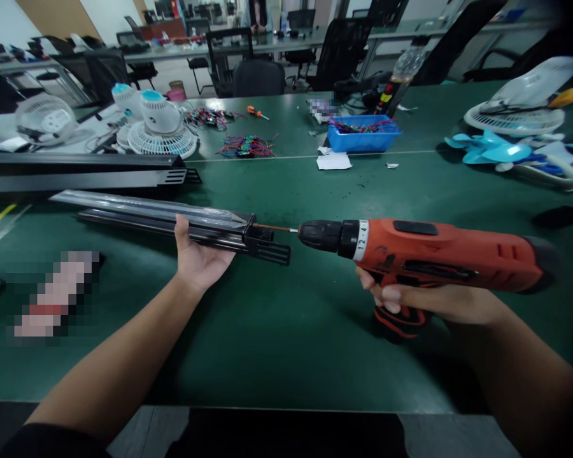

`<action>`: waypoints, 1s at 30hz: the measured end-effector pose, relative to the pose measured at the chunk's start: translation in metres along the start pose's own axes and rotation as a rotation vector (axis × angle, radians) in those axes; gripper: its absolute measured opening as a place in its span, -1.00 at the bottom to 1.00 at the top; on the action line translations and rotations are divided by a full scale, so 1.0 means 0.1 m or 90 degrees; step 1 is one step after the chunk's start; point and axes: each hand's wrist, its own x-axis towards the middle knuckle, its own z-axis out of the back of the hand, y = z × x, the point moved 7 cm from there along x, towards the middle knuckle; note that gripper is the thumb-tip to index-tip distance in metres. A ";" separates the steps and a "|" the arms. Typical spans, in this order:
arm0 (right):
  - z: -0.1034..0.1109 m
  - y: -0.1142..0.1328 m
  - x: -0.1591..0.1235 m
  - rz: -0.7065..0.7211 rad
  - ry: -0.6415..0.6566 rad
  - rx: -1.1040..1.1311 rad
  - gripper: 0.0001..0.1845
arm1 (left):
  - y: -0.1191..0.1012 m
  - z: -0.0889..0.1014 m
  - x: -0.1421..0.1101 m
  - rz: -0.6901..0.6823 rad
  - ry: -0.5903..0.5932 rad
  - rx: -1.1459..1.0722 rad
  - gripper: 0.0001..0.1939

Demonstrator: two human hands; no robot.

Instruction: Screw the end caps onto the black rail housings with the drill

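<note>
My right hand [410, 302] grips the handle of a red and black cordless drill [453, 251], which lies level with its chuck to the left. A long thin bit [274, 228] runs from the chuck to the end of a long black casing [162, 219]. Whether the tip sits in a screw there is too small to tell. From below and in front, my left hand [203, 257] holds the casing near that end, thumb up along its side. Clear film seems to cover the casing's upper face, and a slotted black tab [270, 250] sticks out at its end.
More long dark casings [76, 172] lie at the left. Behind are white fan parts [160, 124], wire bundles [248, 146], an orange screwdriver [258, 112] and a blue bin [363, 135] of wires. Turquoise fan blades [494, 147] lie at the right. A person [258, 16] is in the background.
</note>
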 end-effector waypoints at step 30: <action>0.18 -0.10 0.18 0.054 -0.001 0.035 -0.76 | -0.05 0.09 0.02 -0.034 0.009 0.025 -0.40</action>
